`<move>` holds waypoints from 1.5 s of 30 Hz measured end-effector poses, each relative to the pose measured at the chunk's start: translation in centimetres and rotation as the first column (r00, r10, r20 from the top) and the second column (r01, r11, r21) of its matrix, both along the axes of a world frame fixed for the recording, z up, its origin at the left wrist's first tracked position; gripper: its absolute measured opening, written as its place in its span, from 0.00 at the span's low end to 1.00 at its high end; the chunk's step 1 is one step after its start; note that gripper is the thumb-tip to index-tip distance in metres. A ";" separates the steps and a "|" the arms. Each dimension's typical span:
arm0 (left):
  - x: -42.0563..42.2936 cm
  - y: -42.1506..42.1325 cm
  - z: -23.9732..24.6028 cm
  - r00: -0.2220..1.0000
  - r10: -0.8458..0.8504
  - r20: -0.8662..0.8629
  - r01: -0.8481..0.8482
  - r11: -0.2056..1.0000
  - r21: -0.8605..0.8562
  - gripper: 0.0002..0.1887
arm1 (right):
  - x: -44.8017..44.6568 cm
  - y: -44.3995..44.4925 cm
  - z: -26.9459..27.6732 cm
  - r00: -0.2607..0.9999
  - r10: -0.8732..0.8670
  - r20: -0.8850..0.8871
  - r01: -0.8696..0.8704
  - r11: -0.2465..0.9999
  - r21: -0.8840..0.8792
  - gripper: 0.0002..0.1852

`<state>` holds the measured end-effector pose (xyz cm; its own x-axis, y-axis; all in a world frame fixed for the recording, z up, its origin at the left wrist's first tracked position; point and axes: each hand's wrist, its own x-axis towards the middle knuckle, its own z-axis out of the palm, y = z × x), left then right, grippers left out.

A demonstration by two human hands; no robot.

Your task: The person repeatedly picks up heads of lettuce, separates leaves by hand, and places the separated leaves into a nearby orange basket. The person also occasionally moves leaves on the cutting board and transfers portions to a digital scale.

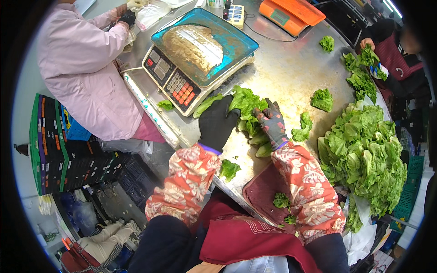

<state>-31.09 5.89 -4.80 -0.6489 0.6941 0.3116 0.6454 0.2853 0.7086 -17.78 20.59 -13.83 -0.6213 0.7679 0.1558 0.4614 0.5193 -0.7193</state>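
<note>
Both of my hands are on loose green lettuce leaves (247, 102) on the steel table, just in front of a platform scale. My left hand (218, 121), in a black glove, grips their left side, with its fingertips partly hidden by the leaves. My right hand (272, 124), in a dark glove with a floral print, has its fingers curled on their right side. More leaves (261, 145) lie with their pale stems towards me, under and beside my right hand. A long single leaf (207, 105) rests along the scale's front edge.
The scale (191, 51) has a worn blue pan. A large lettuce heap (365, 153) stands at right, and a dark red mat (264, 191) lies near me. An orange scale (290, 15) sits at the back. One person (88, 68) works at left, another (399, 65) handles lettuce at right.
</note>
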 end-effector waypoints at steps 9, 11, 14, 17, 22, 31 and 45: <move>-3.0 2.8 -0.8 0.963 -0.068 0.261 0.179 0.885 -0.431 0.23 | -0.4 1.5 4.4 0.909 0.234 0.346 -0.208 0.972 -0.111 0.22; -3.0 2.9 -1.1 0.977 -0.082 0.199 0.156 0.908 -0.389 0.22 | -0.1 1.9 3.8 0.924 0.309 0.227 -0.306 0.951 -0.050 0.22; -2.6 2.1 -2.6 0.995 -0.084 0.058 0.097 0.951 -0.292 0.19 | -0.3 2.7 2.7 0.855 0.383 0.350 -0.440 0.892 0.098 0.18; -5.1 2.9 -1.5 0.890 -0.059 0.452 0.250 0.892 -0.376 0.17 | -0.4 3.8 2.9 0.781 0.458 0.425 -0.562 0.812 0.158 0.15; -3.3 2.1 -1.2 0.942 -0.075 0.328 0.150 0.966 -0.210 0.17 | -0.7 3.7 2.0 0.807 0.459 0.372 -0.547 0.817 0.180 0.15; -2.6 2.8 -1.9 0.983 -0.174 0.060 0.182 0.880 -0.439 0.16 | 0.1 3.3 7.9 0.933 0.336 0.128 -0.211 0.801 -0.561 0.18; -2.9 -3.0 -3.2 0.888 -0.055 -0.457 -0.174 0.879 -0.443 0.25 | -1.7 -1.5 6.5 0.806 0.399 0.437 -0.581 0.674 0.455 0.20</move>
<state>-33.99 2.85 -7.95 -0.5641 0.7932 0.2292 0.8253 0.5508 0.1250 -19.50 19.11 -7.35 -0.9646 0.1731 0.1991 0.1514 0.9812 -0.1197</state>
